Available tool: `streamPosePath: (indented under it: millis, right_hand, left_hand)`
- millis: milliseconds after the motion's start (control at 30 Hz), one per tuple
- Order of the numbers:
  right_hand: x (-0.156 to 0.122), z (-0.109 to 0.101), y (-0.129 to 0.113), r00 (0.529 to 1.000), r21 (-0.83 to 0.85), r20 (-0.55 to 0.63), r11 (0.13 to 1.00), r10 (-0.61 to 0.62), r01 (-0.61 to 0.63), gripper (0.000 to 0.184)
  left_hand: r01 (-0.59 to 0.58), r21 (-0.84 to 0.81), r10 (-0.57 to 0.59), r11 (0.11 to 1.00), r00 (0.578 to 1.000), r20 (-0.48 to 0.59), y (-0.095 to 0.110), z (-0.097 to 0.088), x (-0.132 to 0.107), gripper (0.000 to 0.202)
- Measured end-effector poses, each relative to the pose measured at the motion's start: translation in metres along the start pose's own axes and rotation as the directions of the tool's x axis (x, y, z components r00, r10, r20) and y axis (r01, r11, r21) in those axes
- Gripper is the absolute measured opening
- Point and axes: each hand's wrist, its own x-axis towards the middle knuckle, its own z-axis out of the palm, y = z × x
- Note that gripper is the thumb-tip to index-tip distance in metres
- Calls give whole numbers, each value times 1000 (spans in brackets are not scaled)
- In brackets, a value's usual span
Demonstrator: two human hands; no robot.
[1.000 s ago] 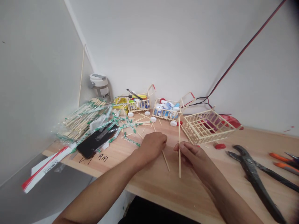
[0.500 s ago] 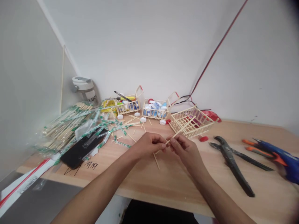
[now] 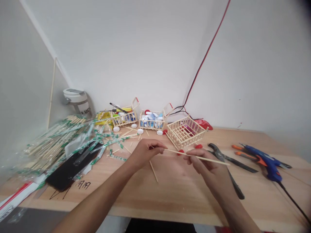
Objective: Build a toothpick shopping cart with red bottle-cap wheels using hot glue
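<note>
Both hands hold one long thin wooden stick (image 3: 213, 160) level above the wooden table (image 3: 184, 194). My left hand (image 3: 145, 151) pinches its left end. My right hand (image 3: 206, 165) grips it near the middle, and its right end juts out over the black pliers (image 3: 227, 168). A shorter loose stick (image 3: 153, 171) lies on the table below my left hand. Just beyond the hands stands an empty stick basket (image 3: 186, 132).
Two small stick carts (image 3: 152, 119) filled with bottle caps stand by the wall. Wrapped chopsticks (image 3: 55, 142) and a black phone (image 3: 70, 166) clutter the left. A blue glue gun (image 3: 266, 160) and orange-handled cutters lie at right. Red caps (image 3: 198, 146) sit near the basket.
My right hand lifted the stick off the table and swung it from upright to level. My left hand rose from the table and took its left end. The view shifted right.
</note>
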Motion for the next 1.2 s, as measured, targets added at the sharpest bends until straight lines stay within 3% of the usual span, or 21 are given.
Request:
streamPosePath:
  millis: [133, 233, 300, 400, 467, 567, 633, 733, 933, 1067, 1200]
  right_hand:
    - [-17, -46, 5, 970, -117, 238, 990, -44, 74, 28]
    - [-15, -68, 8, 980, 14, 197, 999, 30, -33, 37]
    - [-8, -74, 4, 968, 41, 241, 995, 75, -88, 42]
    - [8, -79, -11, 953, -112, 260, 985, 156, -130, 40]
    - [22, -83, -21, 969, -222, 174, 966, 174, -134, 39]
    - [47, -89, -26, 990, -353, 53, 930, 129, -102, 38]
    - [64, -92, -23, 997, -447, -16, 892, 73, -73, 37]
    - [82, -93, -15, 995, -563, -100, 824, 7, -63, 33]
    - [93, -92, -5, 994, -697, -96, 716, -49, -32, 30]
    - [96, -91, -5, 994, -731, -73, 682, -77, -1, 32]
    - [101, -90, -6, 995, -758, -69, 652, -76, -2, 32]
  left_hand:
    - [11, -90, 7, 996, 979, 205, 17, -7, 13, 15]
    - [-47, -31, 56, 998, 924, 379, 37, -8, 30, 13]
    - [-103, 12, 90, 995, 914, 396, 50, -2, 45, 13]
    - [-187, -11, 179, 982, 920, 349, 63, 14, 72, 10]
    - [-200, -87, 217, 976, 933, 288, 64, 27, 93, 6]
    - [-165, -123, 179, 979, 977, 116, 57, 44, 122, 14]
    - [-145, -67, 144, 987, 989, -17, 51, 51, 138, 21]
    - [-172, 106, 186, 979, 972, -143, 44, 56, 152, 26]
    - [-228, 437, 296, 870, 951, -92, 42, 59, 165, 34]
    - [-261, 486, 307, 834, 952, -14, 38, 62, 174, 35]
    - [-260, 468, 308, 844, 951, -27, 34, 64, 180, 34]
